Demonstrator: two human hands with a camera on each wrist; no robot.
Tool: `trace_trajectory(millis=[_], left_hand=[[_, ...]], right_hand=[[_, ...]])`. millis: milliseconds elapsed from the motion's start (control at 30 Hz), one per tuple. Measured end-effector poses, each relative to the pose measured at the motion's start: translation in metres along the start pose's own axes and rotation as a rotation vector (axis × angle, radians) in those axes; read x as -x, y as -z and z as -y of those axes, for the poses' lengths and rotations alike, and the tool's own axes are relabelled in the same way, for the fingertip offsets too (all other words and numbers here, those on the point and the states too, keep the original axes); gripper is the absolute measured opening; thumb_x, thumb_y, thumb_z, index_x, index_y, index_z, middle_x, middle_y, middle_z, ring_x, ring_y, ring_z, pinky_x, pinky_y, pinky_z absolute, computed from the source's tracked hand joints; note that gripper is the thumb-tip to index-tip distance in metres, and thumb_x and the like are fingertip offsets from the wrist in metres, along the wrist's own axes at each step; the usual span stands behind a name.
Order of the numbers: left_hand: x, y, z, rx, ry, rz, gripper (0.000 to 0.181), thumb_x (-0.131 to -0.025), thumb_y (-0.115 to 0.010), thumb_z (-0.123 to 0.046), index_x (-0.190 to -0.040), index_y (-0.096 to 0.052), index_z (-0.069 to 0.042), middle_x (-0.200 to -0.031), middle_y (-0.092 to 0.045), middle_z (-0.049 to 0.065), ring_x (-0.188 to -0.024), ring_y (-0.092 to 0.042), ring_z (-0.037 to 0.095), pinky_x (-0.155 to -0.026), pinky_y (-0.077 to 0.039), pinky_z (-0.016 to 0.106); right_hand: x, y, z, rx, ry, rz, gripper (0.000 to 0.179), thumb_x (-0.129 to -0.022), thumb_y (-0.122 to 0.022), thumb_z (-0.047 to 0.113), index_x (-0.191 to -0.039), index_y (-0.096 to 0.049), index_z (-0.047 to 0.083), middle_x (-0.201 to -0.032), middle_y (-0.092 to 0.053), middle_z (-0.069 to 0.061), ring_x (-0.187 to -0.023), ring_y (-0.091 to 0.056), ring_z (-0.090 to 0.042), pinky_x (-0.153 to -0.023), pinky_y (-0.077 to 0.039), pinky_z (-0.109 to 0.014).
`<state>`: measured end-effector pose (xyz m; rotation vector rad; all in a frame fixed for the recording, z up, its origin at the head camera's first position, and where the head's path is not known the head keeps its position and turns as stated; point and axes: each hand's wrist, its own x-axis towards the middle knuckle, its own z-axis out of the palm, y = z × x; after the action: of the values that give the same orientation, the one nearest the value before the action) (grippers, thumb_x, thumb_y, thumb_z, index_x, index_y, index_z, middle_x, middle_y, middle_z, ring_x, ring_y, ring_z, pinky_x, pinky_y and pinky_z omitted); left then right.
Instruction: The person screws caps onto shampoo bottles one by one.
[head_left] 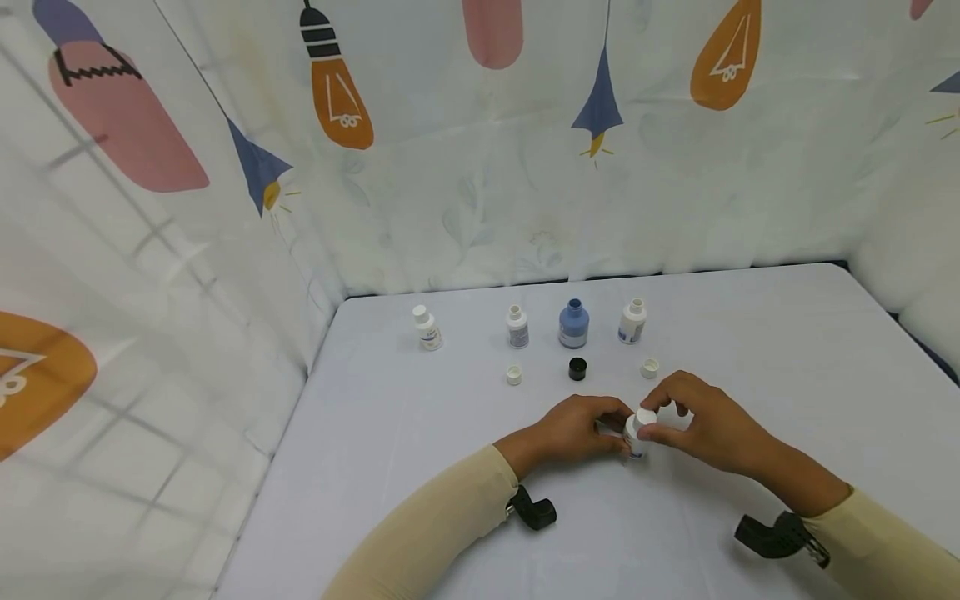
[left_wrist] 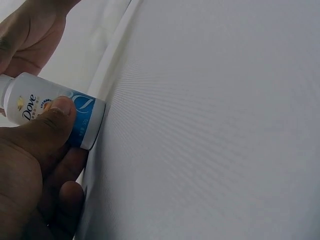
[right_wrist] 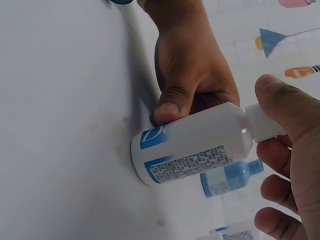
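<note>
In the head view, the white Dove bottle [head_left: 636,447] stands upright on the white-covered table [head_left: 390,450], between the two hands. The left hand [head_left: 577,429] grasps its body; the right hand [head_left: 708,425] pinches its white screw cap [head_left: 646,417]. Behind stand a capped white bottle [head_left: 428,330], an uncapped white bottle [head_left: 517,328], an uncapped blue bottle [head_left: 573,325] and a second uncapped white bottle [head_left: 632,322]; their contents cannot be made out. Before the three uncapped ones lie a white cap, a black cap [head_left: 577,369] and another white cap near the right hand.

In the left wrist view, the left thumb covers part of the blue-and-white label.

In the right wrist view, the Dove bottle's printed back panel shows, the blue bottle partly hidden behind it.
</note>
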<state>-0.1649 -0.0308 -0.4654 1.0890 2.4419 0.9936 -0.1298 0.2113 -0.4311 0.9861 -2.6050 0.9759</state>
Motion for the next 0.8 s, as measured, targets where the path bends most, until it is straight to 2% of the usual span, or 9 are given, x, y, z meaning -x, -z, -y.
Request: trace_trajectory(millis=[133, 233, 367, 433, 533, 700, 800], left_hand=[[-0.0004, -0.0004, 0.0009, 0.004, 0.005, 0.0, 0.042, -0.091, -0.08, -0.031, -0.129, -0.066, -0.02, -0.118, -0.07, -0.017, -0.106, -0.058, -0.013, -0.094, -0.043, 0.012], [-0.0006, -0.0007, 0.0014, 0.006, 0.004, 0.0, 0.042, -0.091, -0.08, -0.031, -0.129, -0.066, -0.02, -0.118, -0.07, -0.017, -0.107, -0.058, -0.013, -0.094, -0.043, 0.012], [-0.0007, -0.0013, 0.002, 0.002, 0.007, -0.001, 0.043, -0.091, -0.079, -0.032, -0.13, -0.065, -0.019, -0.119, -0.07, -0.016, -0.108, -0.058, -0.012, -0.094, -0.043, 0.012], [-0.0006, -0.0018, 0.0022, -0.003, 0.01, -0.001, 0.043, -0.092, -0.079, -0.033, -0.13, -0.065, -0.02, -0.119, -0.069, -0.017, -0.108, -0.057, -0.012, -0.095, -0.043, 0.012], [-0.0009, -0.0023, 0.0027, -0.001, 0.011, -0.003, 0.042, -0.092, -0.079, -0.033, -0.13, -0.065, -0.02, -0.118, -0.069, -0.017, -0.107, -0.057, -0.014, -0.095, -0.043, 0.012], [-0.0013, -0.0018, 0.0041, -0.001, 0.007, -0.002, 0.041, -0.092, -0.079, -0.033, -0.129, -0.066, -0.021, -0.117, -0.069, -0.019, -0.105, -0.056, -0.015, -0.093, -0.043, 0.011], [-0.0017, -0.0015, 0.005, -0.001, -0.001, 0.001, 0.041, -0.092, -0.079, -0.032, -0.129, -0.066, -0.02, -0.117, -0.069, -0.018, -0.105, -0.056, -0.015, -0.093, -0.043, 0.011]], right_hand=[[0.0014, 0.0002, 0.0006, -0.006, -0.012, 0.01, 0.054, -0.078, -0.092, 0.023, -0.123, -0.064, 0.023, -0.11, -0.062, 0.014, -0.084, -0.05, -0.008, -0.066, -0.046, -0.025], [0.0021, 0.0024, -0.0008, -0.031, 0.05, 0.024, 0.061, -0.081, -0.09, 0.017, -0.134, -0.062, 0.021, -0.12, -0.063, 0.011, -0.087, -0.052, -0.007, -0.068, -0.048, -0.026], [0.0018, 0.0049, -0.0032, -0.059, 0.157, 0.036, 0.055, -0.082, -0.085, 0.002, -0.131, -0.066, 0.016, -0.124, -0.063, 0.008, -0.098, -0.056, -0.007, -0.071, -0.052, -0.027], [0.0019, 0.0053, -0.0036, -0.061, 0.179, 0.034, 0.053, -0.081, -0.084, -0.002, -0.128, -0.068, 0.015, -0.122, -0.064, 0.008, -0.102, -0.057, -0.008, -0.071, -0.053, -0.027], [0.0021, 0.0043, -0.0032, -0.035, 0.152, 0.018, 0.048, -0.08, -0.086, 0.003, -0.122, -0.07, 0.019, -0.116, -0.065, 0.01, -0.096, -0.058, -0.008, -0.07, -0.052, -0.026], [0.0013, 0.0005, -0.0009, 0.018, 0.049, -0.015, 0.043, -0.075, -0.093, 0.016, -0.107, -0.066, 0.026, -0.104, -0.061, 0.017, -0.086, -0.057, -0.01, -0.069, -0.05, -0.026], [0.0018, -0.0014, -0.001, 0.039, 0.011, -0.014, 0.044, -0.074, -0.094, 0.02, -0.107, -0.065, 0.026, -0.104, -0.06, 0.016, -0.086, -0.057, -0.01, -0.069, -0.05, -0.027]])
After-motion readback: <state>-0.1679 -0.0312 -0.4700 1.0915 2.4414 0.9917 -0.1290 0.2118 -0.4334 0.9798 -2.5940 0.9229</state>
